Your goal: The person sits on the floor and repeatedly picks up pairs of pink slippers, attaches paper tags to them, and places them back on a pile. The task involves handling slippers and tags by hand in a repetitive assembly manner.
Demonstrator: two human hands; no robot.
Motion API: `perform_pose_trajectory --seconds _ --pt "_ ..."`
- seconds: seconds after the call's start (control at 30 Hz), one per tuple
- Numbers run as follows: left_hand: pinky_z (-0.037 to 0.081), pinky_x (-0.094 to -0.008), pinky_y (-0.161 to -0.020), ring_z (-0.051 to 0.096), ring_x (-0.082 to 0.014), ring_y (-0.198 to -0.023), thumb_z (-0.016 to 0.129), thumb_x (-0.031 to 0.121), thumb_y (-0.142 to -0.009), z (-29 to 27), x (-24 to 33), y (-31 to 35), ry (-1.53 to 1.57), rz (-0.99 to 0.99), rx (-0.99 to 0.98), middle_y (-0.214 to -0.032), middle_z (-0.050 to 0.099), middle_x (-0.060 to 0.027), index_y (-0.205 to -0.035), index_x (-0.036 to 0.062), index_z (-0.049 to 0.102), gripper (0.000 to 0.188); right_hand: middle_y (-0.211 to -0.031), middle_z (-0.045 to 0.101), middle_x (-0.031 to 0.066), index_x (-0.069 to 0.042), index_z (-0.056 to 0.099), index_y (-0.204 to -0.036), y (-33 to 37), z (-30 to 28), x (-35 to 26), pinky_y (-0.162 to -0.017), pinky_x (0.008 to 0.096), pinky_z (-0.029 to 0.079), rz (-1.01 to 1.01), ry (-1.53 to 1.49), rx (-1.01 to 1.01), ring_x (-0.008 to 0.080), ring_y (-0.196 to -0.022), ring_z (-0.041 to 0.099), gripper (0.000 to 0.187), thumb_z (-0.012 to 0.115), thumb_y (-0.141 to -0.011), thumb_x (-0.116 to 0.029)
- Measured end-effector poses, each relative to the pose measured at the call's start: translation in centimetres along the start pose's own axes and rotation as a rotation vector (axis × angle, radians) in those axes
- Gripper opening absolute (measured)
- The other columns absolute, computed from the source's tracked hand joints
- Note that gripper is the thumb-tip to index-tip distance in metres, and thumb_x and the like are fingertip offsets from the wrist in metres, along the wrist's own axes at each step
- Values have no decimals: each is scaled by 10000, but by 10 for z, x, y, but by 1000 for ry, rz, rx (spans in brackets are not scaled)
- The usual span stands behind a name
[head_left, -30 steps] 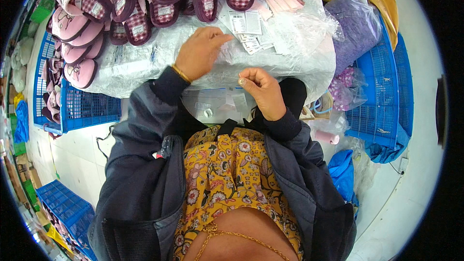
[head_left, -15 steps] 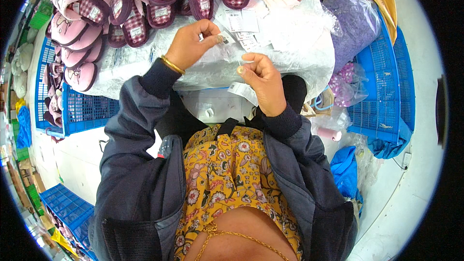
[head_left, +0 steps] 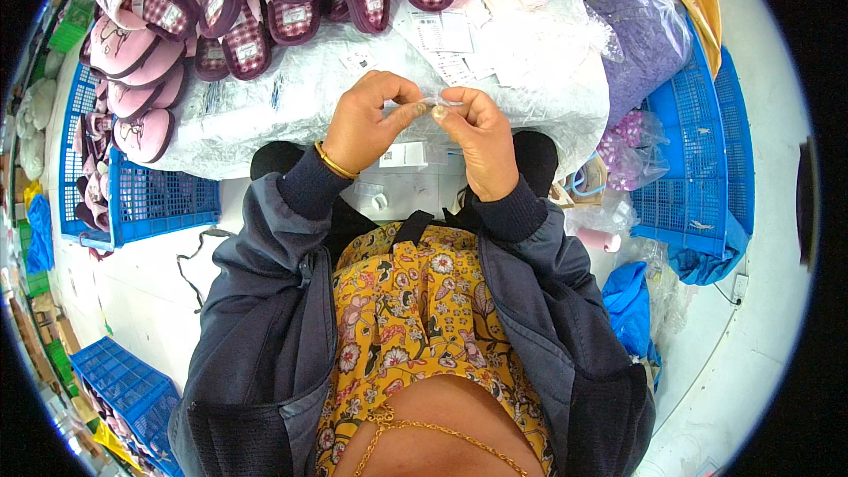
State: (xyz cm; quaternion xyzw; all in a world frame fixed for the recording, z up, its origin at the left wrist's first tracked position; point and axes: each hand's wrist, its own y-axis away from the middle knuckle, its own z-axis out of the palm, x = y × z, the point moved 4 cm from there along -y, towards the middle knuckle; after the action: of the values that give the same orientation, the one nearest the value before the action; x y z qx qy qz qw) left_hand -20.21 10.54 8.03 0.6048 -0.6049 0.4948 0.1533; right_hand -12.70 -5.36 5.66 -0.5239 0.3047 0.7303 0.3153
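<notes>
Blue basket, one, openwork. Pink slippers, stacked, far left of the plastic-covered table. Plaid slippers, many, along its far edge. Left hand: thumb and forefinger pinched on a thin whitish piece, probably a tag string, too small to tell. White tag, below and between the hands. Right hand: likewise pinched on the piece. Purple bundle, bagged, beside the table.

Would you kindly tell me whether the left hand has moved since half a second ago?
Yes: judged against the white printed cards, the left hand has moved down the picture and slightly rightward, closer to the right hand.
</notes>
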Motion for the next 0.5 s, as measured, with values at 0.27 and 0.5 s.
perform_pose_trajectory --seconds 0.27,0.5 --pt "469 -259 -779 572 -81 -859 675 164 -938 12 -21 14 356 -362 -218 -949 678 -7 -1031 6 674 183 -906 669 30 6 623 -1031 7 -5 10 -732 217 478 70 76 -89 69 -809 600 183 712 -888 -65" --pt "459 -308 -710 569 -200 -773 654 107 -883 10 -4 12 -41 -73 -142 -825 616 -78 -902 21 667 89 -952 673 26 -5 630 -1069 8 -9 11 -702 224 500 8 288 -189 61 -785 608 205 718 -905 -91"
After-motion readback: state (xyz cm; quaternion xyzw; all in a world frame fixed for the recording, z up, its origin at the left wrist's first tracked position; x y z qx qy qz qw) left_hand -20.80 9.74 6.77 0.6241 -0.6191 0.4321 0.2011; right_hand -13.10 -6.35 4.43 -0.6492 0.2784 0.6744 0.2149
